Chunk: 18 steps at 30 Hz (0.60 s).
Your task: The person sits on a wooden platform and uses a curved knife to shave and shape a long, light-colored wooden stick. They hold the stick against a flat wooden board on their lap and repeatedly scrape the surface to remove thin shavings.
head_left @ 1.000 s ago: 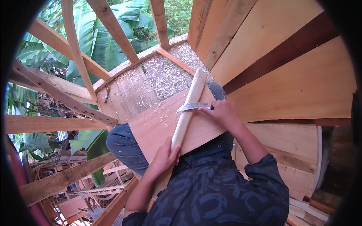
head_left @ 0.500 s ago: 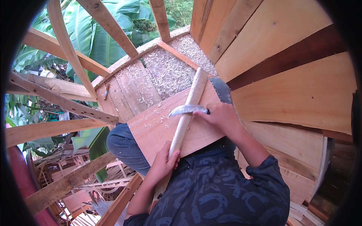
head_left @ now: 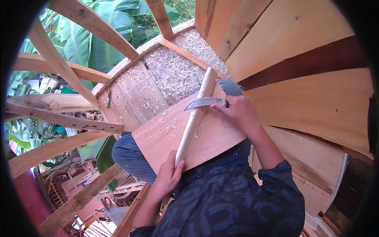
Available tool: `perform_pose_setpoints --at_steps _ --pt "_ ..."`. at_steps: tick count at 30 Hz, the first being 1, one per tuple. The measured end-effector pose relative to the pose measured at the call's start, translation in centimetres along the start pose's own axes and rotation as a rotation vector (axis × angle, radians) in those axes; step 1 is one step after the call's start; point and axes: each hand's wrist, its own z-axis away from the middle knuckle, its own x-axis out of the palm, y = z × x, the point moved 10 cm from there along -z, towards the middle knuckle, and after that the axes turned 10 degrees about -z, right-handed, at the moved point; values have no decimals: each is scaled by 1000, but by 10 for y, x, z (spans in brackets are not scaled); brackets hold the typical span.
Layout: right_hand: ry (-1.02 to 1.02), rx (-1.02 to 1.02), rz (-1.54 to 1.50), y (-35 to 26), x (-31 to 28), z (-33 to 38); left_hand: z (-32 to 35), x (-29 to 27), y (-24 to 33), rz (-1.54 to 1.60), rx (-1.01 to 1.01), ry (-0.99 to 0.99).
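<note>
A flat wooden board (head_left: 158, 138) rests across my lap, with a few curled shavings on it. Over it slants a pale wooden stick (head_left: 188, 136), its far end reaching past the board's edge. My left hand (head_left: 170, 172) is closed around the stick's near end. In my right hand (head_left: 241, 112) is a knife (head_left: 201, 103) with a curved blade and a dark handle mostly hidden by the fingers. The blade lies across the upper half of the stick, its tip pointing left; whether it touches the wood I cannot tell.
Wood shavings (head_left: 173, 75) cover much of the plank floor ahead. A small yellowish-brown object (head_left: 109, 98) lies on the planks at the left. Slatted beams (head_left: 65, 112) border the left side, with banana leaves (head_left: 104, 47) beyond. A plank wall (head_left: 304, 93) stands close on the right.
The knife and my right hand have moved up along the stick, toward its far end, and slightly right. My left hand keeps its hold on the near end. The view has shifted slightly.
</note>
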Motion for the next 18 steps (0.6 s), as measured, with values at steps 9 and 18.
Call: perform_pose_setpoints --at_steps 9,18 --pt "-125 -149 -47 -32 23 19 -1 4 -6 -18 -41 -61" --pt "-112 -164 -44 -42 27 19 -8 9 -3 32 -51 -112"
